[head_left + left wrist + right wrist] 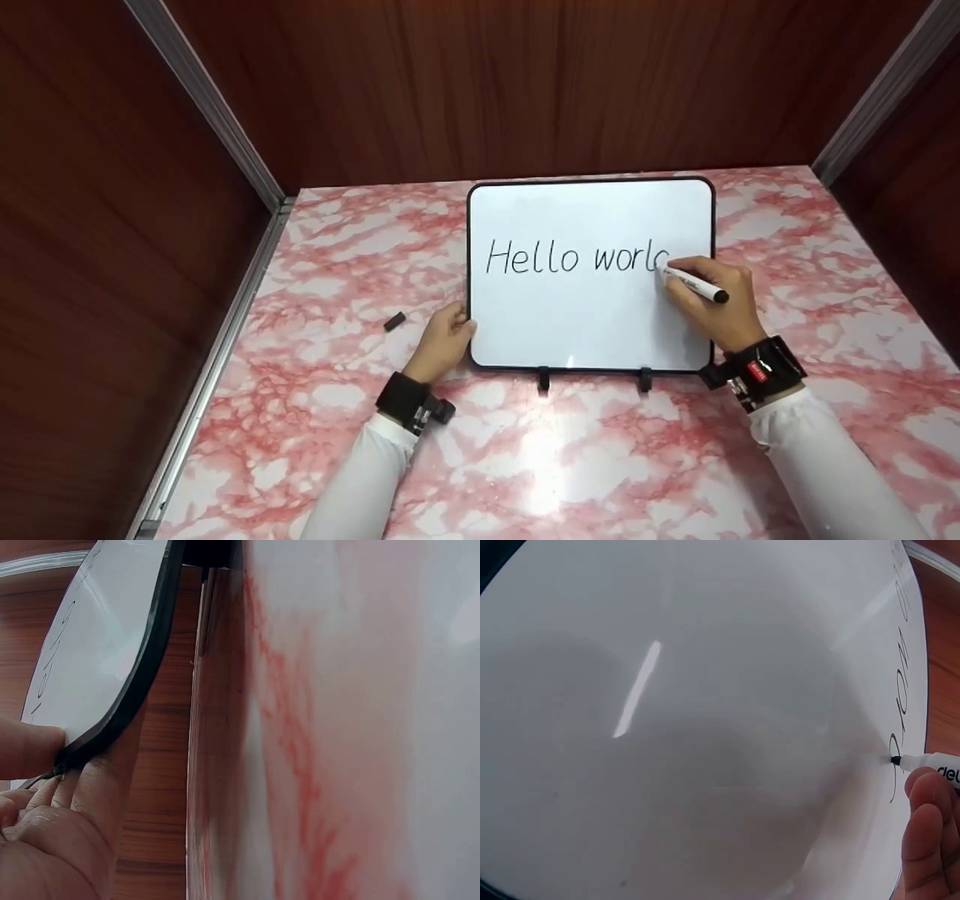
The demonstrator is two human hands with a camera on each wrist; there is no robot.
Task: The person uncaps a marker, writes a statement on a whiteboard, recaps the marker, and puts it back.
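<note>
A whiteboard (570, 322) with a black frame stands on the table, bearing the black handwriting "Hello worl" and a partly formed curved letter after it. My right hand (716, 300) pinches a white marker (697, 283) with a black end. In the right wrist view the dark tip of the marker (922, 761) touches the board beside the last letter. At the board's left edge my left hand (442, 341) grips the frame. The left wrist view shows its thumb (34, 750) on the front face and the other fingers behind.
A small black marker cap (394, 322) lies on the table left of the board. Two black stand feet (544, 379) jut out under the board's lower edge. The red-and-white marbled table (315, 420) is bounded by dark wooden panels (487, 90) at the back and sides.
</note>
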